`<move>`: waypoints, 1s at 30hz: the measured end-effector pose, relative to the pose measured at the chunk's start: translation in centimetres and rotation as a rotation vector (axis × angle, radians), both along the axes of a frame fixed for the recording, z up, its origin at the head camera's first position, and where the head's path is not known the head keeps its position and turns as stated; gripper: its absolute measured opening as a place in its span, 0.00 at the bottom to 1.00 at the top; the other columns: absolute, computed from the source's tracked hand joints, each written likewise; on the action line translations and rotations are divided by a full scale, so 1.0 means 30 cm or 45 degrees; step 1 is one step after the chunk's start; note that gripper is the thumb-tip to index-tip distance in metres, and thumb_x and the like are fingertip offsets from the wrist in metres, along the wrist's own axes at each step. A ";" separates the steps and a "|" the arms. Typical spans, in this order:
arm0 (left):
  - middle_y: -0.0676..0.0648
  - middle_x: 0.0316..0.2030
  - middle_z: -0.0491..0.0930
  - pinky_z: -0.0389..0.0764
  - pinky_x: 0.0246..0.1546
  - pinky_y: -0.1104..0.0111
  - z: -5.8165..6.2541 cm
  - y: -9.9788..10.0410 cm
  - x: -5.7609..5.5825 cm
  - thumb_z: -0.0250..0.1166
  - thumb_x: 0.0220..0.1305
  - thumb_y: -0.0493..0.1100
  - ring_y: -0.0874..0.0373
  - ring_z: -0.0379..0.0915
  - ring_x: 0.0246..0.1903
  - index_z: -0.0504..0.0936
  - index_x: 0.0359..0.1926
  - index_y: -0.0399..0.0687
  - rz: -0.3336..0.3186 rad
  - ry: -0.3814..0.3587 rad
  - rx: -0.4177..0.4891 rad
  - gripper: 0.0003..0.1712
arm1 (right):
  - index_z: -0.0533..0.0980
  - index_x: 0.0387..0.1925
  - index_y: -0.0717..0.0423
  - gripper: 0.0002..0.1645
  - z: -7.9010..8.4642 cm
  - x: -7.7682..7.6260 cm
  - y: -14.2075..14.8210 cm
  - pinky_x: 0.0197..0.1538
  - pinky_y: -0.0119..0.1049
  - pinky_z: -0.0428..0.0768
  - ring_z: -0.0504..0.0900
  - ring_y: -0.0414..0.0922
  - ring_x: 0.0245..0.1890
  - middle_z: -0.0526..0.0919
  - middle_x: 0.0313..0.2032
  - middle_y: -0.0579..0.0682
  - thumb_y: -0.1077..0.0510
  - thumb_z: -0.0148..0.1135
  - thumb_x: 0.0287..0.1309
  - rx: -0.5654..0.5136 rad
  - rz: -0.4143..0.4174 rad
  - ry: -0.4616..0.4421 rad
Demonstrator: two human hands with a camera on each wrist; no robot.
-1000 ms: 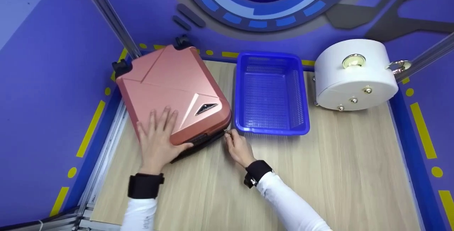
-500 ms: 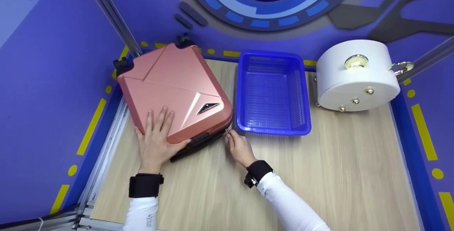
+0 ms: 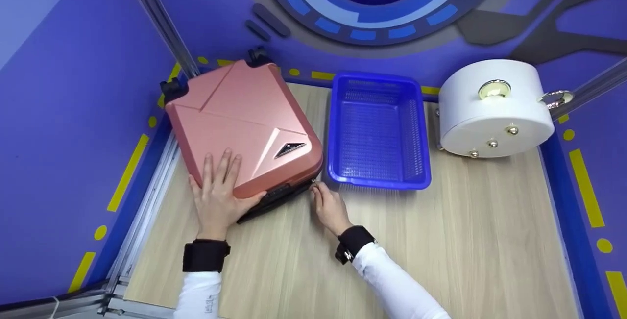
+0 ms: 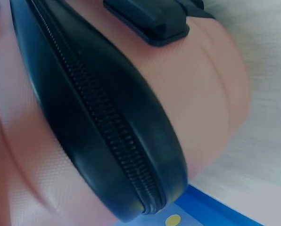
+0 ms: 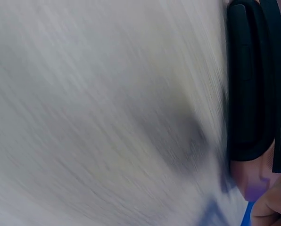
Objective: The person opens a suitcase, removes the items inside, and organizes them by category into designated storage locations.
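Note:
A rose-pink hard-shell suitcase [image 3: 245, 108] lies flat at the back left, its wheels toward the far corner. My left hand [image 3: 218, 201] rests with spread fingers on its lid near the front left corner, the thumb along the front edge. At the front right corner my right hand [image 3: 332, 208] pinches a small metal zipper pull [image 3: 314, 181], mostly covered by the fingers. The left wrist view shows a black zipper [image 4: 105, 120] running along the suitcase's side. A black handle [image 5: 244, 80] appears in the right wrist view, with curled right fingers [image 5: 272, 205] at the corner.
Just right of the suitcase stands a blue plastic basket [image 3: 379, 183]. Farther right, a white round case [image 3: 490, 98] with gold studs and a ring handle sits by the wall. Blue-purple walls [image 3: 63, 128] enclose the wooden tabletop [image 3: 441, 240] on the sides and back.
The head view has shifted slightly. Both hands stay in nearly the same places on the suitcase, the right one still pinching at the corner.

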State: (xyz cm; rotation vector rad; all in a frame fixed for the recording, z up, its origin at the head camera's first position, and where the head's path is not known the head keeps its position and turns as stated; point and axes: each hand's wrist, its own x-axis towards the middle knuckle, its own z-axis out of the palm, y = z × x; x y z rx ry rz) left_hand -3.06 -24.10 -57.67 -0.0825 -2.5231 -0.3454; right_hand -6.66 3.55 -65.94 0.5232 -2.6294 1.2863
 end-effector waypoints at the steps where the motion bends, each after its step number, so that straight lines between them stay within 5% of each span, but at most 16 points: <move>1: 0.48 0.74 0.69 0.57 0.58 0.19 0.000 0.006 0.001 0.69 0.39 0.82 0.35 0.58 0.75 0.72 0.74 0.57 0.009 0.005 0.001 0.64 | 0.80 0.43 0.57 0.07 0.001 0.000 0.000 0.32 0.47 0.82 0.80 0.44 0.25 0.81 0.25 0.48 0.64 0.55 0.75 0.010 -0.005 0.001; 18: 0.45 0.74 0.69 0.55 0.58 0.19 -0.007 0.169 -0.003 0.67 0.42 0.83 0.31 0.60 0.73 0.73 0.74 0.53 0.228 0.035 -0.021 0.63 | 0.79 0.45 0.59 0.05 0.006 -0.010 -0.008 0.30 0.50 0.83 0.83 0.50 0.24 0.82 0.24 0.50 0.63 0.57 0.74 0.068 -0.003 0.031; 30: 0.43 0.75 0.68 0.54 0.58 0.18 -0.003 0.325 -0.041 0.69 0.46 0.81 0.29 0.56 0.75 0.73 0.74 0.49 0.413 0.045 0.051 0.61 | 0.80 0.48 0.60 0.08 0.009 -0.020 -0.018 0.30 0.53 0.83 0.88 0.55 0.28 0.87 0.27 0.55 0.62 0.57 0.74 0.130 -0.008 0.022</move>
